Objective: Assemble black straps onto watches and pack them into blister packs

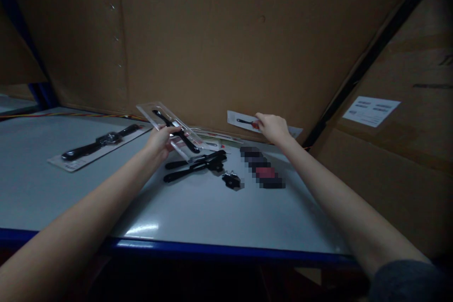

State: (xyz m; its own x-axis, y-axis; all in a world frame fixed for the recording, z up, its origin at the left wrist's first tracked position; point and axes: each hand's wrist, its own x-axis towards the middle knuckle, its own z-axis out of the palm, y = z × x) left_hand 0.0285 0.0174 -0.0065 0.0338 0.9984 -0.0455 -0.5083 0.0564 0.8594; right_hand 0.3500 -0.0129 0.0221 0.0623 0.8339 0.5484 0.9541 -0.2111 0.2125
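Observation:
My left hand [163, 142] is closed on a clear plastic blister shell [147, 109] with a black two-handled tool, apparently a spokeshave [188, 142], lying in it. The shell is tilted above the table. At the back right, my right hand [273, 127] pinches a printed backing card [234, 118], held up near the cardboard. Between my hands lie black tool bodies with long handles [179, 175], overlapping each other. A small black metal part [231, 180] sits in front of them. Cards [226, 138] lie behind, partly hidden by the shell.
A packaged spokeshave [110, 139] on its card lies at the left. A pixelated dark and red item [262, 169] is right of centre. Cardboard [219, 37] stands behind the grey table [247, 226], and a large carton [396, 160] at the right. The table edge [212, 249] is blue.

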